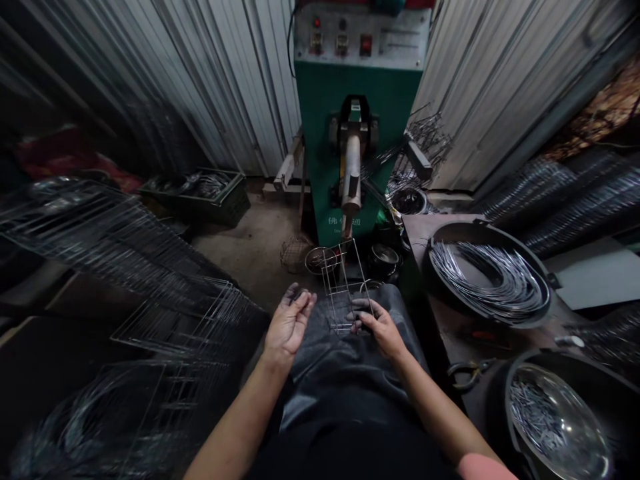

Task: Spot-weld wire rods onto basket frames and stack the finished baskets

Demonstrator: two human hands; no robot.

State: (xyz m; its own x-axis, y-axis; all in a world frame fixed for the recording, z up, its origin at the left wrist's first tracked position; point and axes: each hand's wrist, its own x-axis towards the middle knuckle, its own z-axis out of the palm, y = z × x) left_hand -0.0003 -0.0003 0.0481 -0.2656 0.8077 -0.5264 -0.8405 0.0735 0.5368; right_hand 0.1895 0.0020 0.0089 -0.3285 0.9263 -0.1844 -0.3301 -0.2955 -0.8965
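Observation:
A small welded wire rack (341, 288) stands on end over my lap, its thin rods crossing in a grid. My right hand (375, 323) grips its lower right side between thumb and fingers. To the left of the rack, apart from it, is my left hand (291, 317), palm up with thumb and fingertips pinched together. Anything between those fingertips is too small to make out. Dark smudges mark the fingers of both hands. Just beyond the rack is the green machine (315, 147) with a metal arm (353, 170) pointing down toward it.
Stacked wire racks (175, 317) crowd my left. At right, a table (453, 340) bears a round pan (437, 287) of bent wires, pliers (470, 375) and a metal bowl (583, 417) of short wire pieces. A green crate (220, 207) sits on the floor near the corrugated wall (240, 80).

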